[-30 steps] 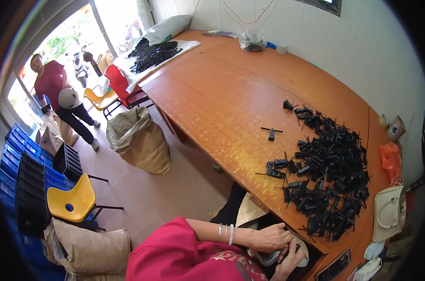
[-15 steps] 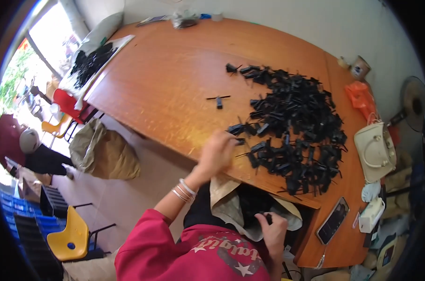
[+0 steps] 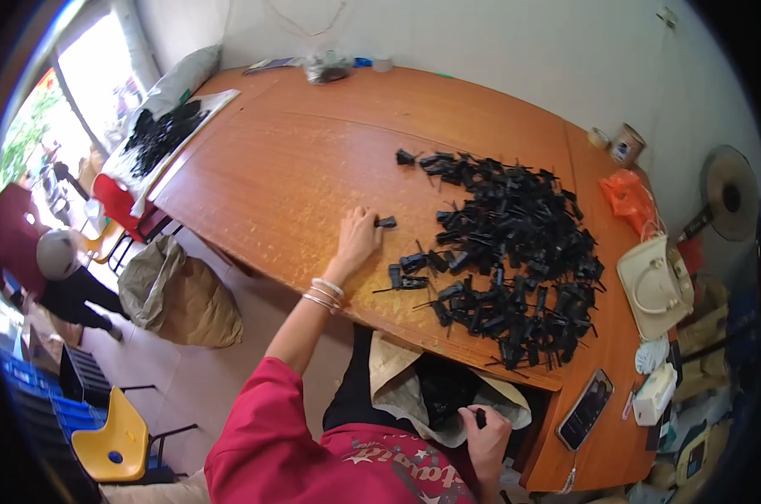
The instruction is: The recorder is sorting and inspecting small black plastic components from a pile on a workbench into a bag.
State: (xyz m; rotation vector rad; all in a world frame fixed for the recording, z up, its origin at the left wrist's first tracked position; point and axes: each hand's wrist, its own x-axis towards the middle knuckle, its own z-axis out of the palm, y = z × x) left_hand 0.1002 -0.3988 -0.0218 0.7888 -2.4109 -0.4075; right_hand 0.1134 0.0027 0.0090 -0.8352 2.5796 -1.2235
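On the wooden table, my left hand (image 3: 358, 242) has its fingertips closed on one end of a small black plastic part (image 3: 386, 223), apart from the heap. My right hand (image 3: 487, 437), low by the table's front edge, pinches another small black piece (image 3: 480, 417). It is beside the mouth of an open paper sack (image 3: 394, 370) at my lap, which has black contents inside. A wide heap of black plastic parts (image 3: 515, 227) with thin protruding pins covers the right middle of the table. A few parts (image 3: 407, 277) lie loose at its near left edge.
At the right are a phone (image 3: 585, 410), a white box (image 3: 654, 395), a cream handbag (image 3: 656, 286), an orange bag (image 3: 628, 197) and a fan (image 3: 727, 197). A black pile (image 3: 158, 139) lies far left. A brown sack (image 3: 187, 294) and a yellow chair (image 3: 116, 437) stand on the floor.
My left hand has moved away from the near edge of the heap, up and left, to the lone part. My right hand stays by the sack with its piece. The view has shifted slightly.
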